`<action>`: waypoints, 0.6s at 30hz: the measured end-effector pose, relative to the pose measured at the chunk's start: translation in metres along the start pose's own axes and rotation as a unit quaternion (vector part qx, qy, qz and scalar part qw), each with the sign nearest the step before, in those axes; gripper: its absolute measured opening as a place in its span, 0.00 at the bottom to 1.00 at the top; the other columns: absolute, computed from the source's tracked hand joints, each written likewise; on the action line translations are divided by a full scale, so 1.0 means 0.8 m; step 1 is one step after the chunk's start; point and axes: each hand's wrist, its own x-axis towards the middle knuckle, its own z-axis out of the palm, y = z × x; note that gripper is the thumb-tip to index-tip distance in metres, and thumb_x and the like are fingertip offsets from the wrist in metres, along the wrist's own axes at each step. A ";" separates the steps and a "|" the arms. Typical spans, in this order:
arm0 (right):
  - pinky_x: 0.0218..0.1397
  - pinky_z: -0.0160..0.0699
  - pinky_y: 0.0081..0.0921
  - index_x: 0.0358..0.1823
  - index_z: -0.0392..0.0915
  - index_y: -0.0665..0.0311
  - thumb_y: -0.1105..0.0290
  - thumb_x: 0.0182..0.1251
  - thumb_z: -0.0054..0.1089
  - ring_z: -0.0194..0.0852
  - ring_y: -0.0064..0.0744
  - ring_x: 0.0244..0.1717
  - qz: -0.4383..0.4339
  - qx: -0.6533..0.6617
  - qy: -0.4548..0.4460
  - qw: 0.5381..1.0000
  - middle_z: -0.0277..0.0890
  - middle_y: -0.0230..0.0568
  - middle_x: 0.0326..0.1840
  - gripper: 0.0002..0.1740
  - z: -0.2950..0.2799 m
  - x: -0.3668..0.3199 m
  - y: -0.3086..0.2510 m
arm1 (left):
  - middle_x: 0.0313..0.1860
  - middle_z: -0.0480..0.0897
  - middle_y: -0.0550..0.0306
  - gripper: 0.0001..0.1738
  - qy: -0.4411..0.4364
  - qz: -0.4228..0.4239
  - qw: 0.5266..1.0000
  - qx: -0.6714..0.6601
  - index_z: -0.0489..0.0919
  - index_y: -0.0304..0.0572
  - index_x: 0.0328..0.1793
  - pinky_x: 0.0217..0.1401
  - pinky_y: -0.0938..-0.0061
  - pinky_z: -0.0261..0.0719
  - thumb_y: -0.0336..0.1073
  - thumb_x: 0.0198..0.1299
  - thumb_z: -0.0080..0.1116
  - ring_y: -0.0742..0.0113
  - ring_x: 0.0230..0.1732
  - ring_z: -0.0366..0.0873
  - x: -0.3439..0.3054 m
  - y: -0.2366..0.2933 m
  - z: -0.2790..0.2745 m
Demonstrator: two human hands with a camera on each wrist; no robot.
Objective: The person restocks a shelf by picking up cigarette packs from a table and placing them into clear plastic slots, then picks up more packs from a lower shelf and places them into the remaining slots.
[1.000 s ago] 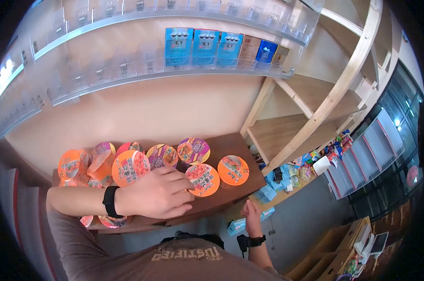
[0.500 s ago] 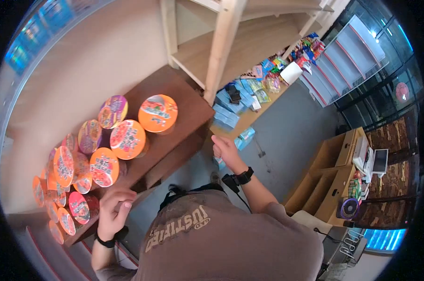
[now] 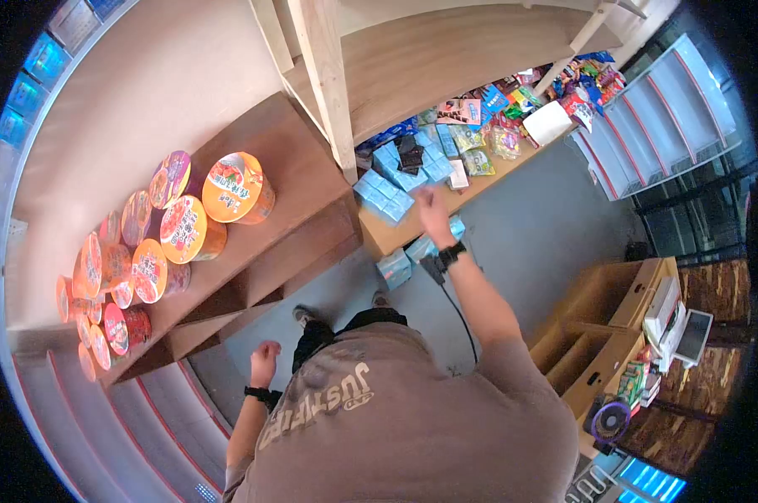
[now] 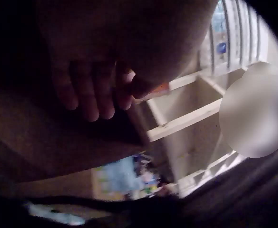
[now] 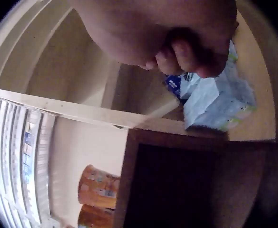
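My left hand (image 3: 264, 365) hangs at the left of my body, below the front of the brown cabinet, holding nothing. Its fingers (image 4: 87, 97) droop loosely in the left wrist view. My right hand (image 3: 433, 220) reaches out over the edge of the low wooden shelf (image 3: 488, 181), beside blue wrapped packs (image 3: 385, 196). In the right wrist view its fingers (image 5: 184, 54) are loosely curled and empty, overlapping the light-blue packs. Instant noodle cups (image 3: 238, 189), orange, purple and red, stand grouped on the brown cabinet (image 3: 291, 159), away from both hands.
Bagged snacks (image 3: 580, 88) fill the far end of the low shelf, near a white box (image 3: 547, 123). A wooden post (image 3: 324, 75) rises at the cabinet's end. More blue packs (image 3: 394, 270) are on the floor. Cardboard-coloured cabinets (image 3: 601, 323) stand at the right.
My body has turned right, away from the noodle cups. The left hand has left the cups and dropped to my side. The right hand has come forward to the blue packs.
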 end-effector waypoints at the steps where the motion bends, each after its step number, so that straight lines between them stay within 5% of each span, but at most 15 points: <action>1: 0.43 0.75 0.39 0.53 0.74 0.66 0.62 0.68 0.62 0.76 0.41 0.37 -0.039 -0.032 -0.010 0.999 0.75 0.45 0.33 0.19 0.001 0.030 0.002 | 0.30 0.85 0.54 0.14 0.022 -0.027 0.999 -0.004 0.82 0.34 0.37 0.41 0.71 0.79 0.35 0.70 0.50 0.67 0.34 0.83 -0.011 -0.055 0.011; 3: 0.50 0.76 0.42 0.59 0.72 0.63 0.61 0.63 0.65 0.77 0.51 0.45 -0.050 -0.114 0.014 0.992 0.76 0.53 0.41 0.25 0.014 0.086 0.007 | 0.29 0.86 0.53 0.17 0.007 -0.086 0.994 0.063 0.84 0.36 0.39 0.38 0.70 0.80 0.41 0.68 0.50 0.65 0.33 0.84 -0.048 -0.130 0.015; 8: 0.60 0.74 0.44 0.63 0.71 0.58 0.50 0.54 0.70 0.72 0.54 0.58 -0.035 -0.296 -0.007 0.954 0.73 0.54 0.54 0.37 0.037 0.142 -0.048 | 0.30 0.87 0.54 0.19 -0.028 -0.204 0.954 0.219 0.85 0.37 0.41 0.35 0.69 0.83 0.44 0.68 0.50 0.64 0.31 0.85 -0.143 -0.137 0.006; 10: 0.64 0.71 0.46 0.70 0.65 0.55 0.42 0.46 0.73 0.67 0.58 0.63 0.004 -0.369 -0.055 0.928 0.70 0.56 0.58 0.50 0.050 0.153 -0.042 | 0.32 0.87 0.52 0.17 0.015 -0.242 0.968 0.058 0.85 0.35 0.41 0.35 0.68 0.84 0.40 0.68 0.50 0.64 0.32 0.85 -0.172 -0.138 0.010; 13: 0.65 0.70 0.45 0.73 0.61 0.53 0.44 0.47 0.72 0.66 0.59 0.63 0.016 -0.414 -0.069 0.908 0.70 0.55 0.59 0.52 0.063 0.150 -0.030 | 0.33 0.87 0.50 0.15 0.065 -0.250 0.966 -0.011 0.84 0.33 0.41 0.34 0.68 0.84 0.38 0.69 0.51 0.63 0.32 0.85 -0.178 -0.166 0.029; 18: 0.61 0.72 0.47 0.73 0.62 0.55 0.58 0.52 0.69 0.69 0.57 0.59 -0.041 -0.341 -0.024 0.939 0.70 0.55 0.58 0.45 0.064 0.154 -0.007 | 0.35 0.87 0.50 0.16 0.056 -0.191 0.978 -0.060 0.82 0.32 0.43 0.37 0.70 0.83 0.40 0.71 0.53 0.64 0.32 0.85 -0.153 -0.157 0.062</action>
